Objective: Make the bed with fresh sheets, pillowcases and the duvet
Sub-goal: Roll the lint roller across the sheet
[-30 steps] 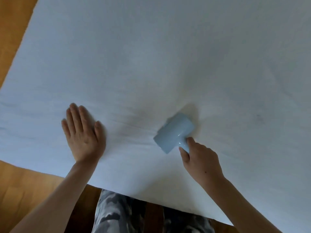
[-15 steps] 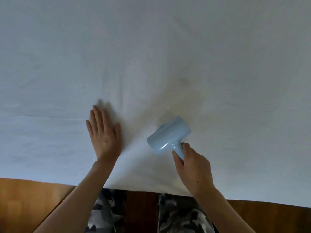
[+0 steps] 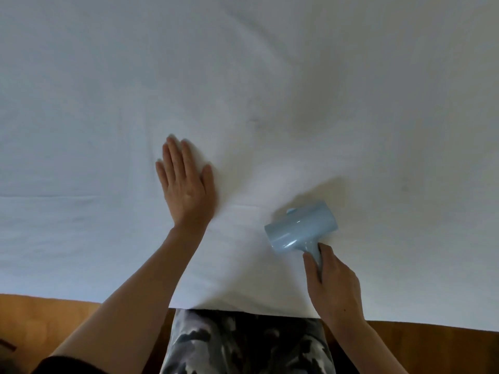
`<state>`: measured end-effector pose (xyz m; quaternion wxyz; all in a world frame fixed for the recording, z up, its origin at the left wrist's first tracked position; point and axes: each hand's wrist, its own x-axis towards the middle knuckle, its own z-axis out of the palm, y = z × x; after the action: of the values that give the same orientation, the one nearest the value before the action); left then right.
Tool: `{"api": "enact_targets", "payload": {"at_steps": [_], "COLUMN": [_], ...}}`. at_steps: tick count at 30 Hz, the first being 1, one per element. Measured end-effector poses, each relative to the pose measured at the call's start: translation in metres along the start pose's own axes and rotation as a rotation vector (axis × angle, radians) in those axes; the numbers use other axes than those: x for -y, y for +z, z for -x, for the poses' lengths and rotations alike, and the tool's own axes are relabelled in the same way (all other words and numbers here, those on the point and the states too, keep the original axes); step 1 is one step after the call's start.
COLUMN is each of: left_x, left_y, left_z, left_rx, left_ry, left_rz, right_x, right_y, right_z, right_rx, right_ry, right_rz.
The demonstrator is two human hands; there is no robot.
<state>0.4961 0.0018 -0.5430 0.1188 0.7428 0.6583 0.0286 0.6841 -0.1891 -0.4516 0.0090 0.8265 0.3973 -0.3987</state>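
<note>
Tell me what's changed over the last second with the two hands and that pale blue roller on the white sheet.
The right hand has drawn the pale blue plastic roller with a short handle back across the white bed sheet, toward the near edge and to the right. The left hand has slid further onto the sheet. The view itself has also shifted. Unchanged: the left palm lies flat on the fabric, and the right hand grips the roller's handle.

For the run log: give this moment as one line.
left hand flat on white sheet | right hand grips light blue roller tool by handle, head on sheet | step: smoothing sheet
</note>
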Motion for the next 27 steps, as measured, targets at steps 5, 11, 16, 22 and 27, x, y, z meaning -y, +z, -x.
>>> {"api": "enact_targets", "payload": {"at_steps": [5, 11, 16, 22, 27], "left_x": [0.018, 0.02, 0.021, 0.02, 0.02], "left_y": [-0.003, -0.003, -0.004, -0.002, 0.005], "left_z": [0.001, -0.001, -0.002, -0.003, -0.001], "left_rx": [-0.005, -0.012, -0.001, 0.0, -0.048], "left_ry": [0.116, 0.094, 0.09, 0.094, 0.098], "left_rz": [-0.056, -0.003, 0.007, -0.008, -0.015], "right_x": [0.044, 0.146, 0.235, 0.259, 0.206], "right_y": [-0.005, -0.039, -0.067, -0.082, -0.061], "right_z": [-0.034, -0.127, -0.205, -0.226, -0.186], "right_rx": [-0.067, -0.177, -0.229, -0.244, -0.189], "right_ry": [0.0, -0.115, -0.149, -0.151, -0.166], "right_rz": [0.064, 0.119, 0.132, 0.169, 0.114]}}
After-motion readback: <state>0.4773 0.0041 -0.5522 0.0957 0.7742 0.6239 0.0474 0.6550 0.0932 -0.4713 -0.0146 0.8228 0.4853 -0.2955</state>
